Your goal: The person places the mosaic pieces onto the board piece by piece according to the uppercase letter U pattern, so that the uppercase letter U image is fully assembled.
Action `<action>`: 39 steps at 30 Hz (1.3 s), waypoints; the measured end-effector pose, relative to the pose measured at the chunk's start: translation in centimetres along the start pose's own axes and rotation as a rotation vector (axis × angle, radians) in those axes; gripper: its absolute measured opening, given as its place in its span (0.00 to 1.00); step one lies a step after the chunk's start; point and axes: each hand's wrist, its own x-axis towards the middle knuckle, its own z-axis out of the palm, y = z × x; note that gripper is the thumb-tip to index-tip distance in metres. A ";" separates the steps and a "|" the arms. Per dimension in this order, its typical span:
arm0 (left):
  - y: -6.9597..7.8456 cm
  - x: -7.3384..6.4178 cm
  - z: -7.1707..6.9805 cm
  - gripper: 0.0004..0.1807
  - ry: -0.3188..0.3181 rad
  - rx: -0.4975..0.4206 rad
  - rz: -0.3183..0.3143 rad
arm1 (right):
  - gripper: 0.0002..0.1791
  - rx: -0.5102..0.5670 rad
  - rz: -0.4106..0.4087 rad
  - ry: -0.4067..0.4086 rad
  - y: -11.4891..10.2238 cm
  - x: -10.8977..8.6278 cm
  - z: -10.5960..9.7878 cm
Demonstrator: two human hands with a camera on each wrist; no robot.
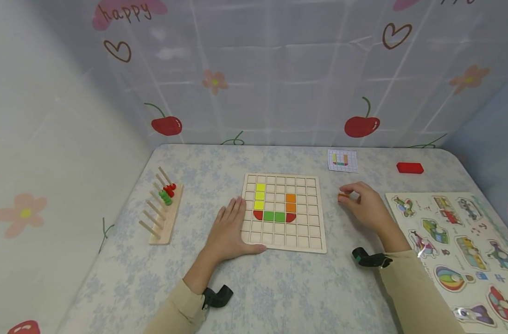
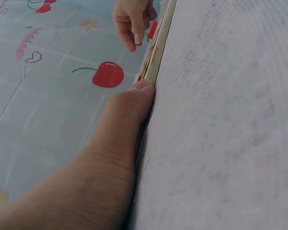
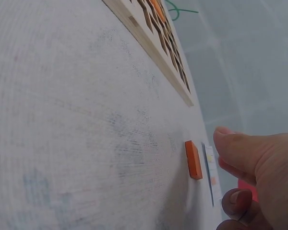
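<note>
My left hand (image 1: 229,232) lies flat at the left edge of a wooden grid board (image 1: 308,236), its thumb along the near edge. On the board are yellow tiles (image 1: 260,195), green tiles (image 1: 274,216), orange tiles (image 1: 291,203) and a red rounded piece (image 1: 258,215) at each end of the green row. To the right of the board, my right hand (image 1: 364,204) reaches over a small orange block (image 3: 193,160) on the table. Its thumb and forefinger are parted, and the right wrist view shows the block apart from the thumb.
A pattern card (image 1: 343,161) lies behind the right hand, with a red block (image 1: 410,168) farther right. A picture puzzle board (image 1: 446,232) lies under the right forearm's side. At left stands a wooden peg rack (image 1: 170,222) with green and red beads (image 1: 166,197).
</note>
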 end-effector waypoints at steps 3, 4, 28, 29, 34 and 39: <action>0.0 0.0 -0.1 0.76 -0.002 -0.002 0.000 | 0.17 -0.005 -0.001 0.005 0.1 0.0 0.0; 0.0 0.0 -0.1 0.76 -0.002 -0.003 0.000 | 0.17 -0.004 -0.004 0.007 0.1 0.0 0.0; 0.1 0.0 -0.1 0.76 0.000 -0.009 0.011 | 0.17 0.013 0.043 -0.019 1.3 -0.1 0.8; 0.1 -0.1 -0.2 0.76 0.000 -0.012 0.011 | 0.17 0.010 0.041 -0.019 1.3 -0.1 0.8; 0.1 -0.1 -0.2 0.76 0.002 -0.020 0.008 | 0.17 -0.013 0.029 -0.029 1.3 0.0 0.8; 0.1 0.0 -0.2 0.76 0.006 -0.017 0.010 | 0.16 -0.019 0.049 -0.065 1.2 0.2 0.7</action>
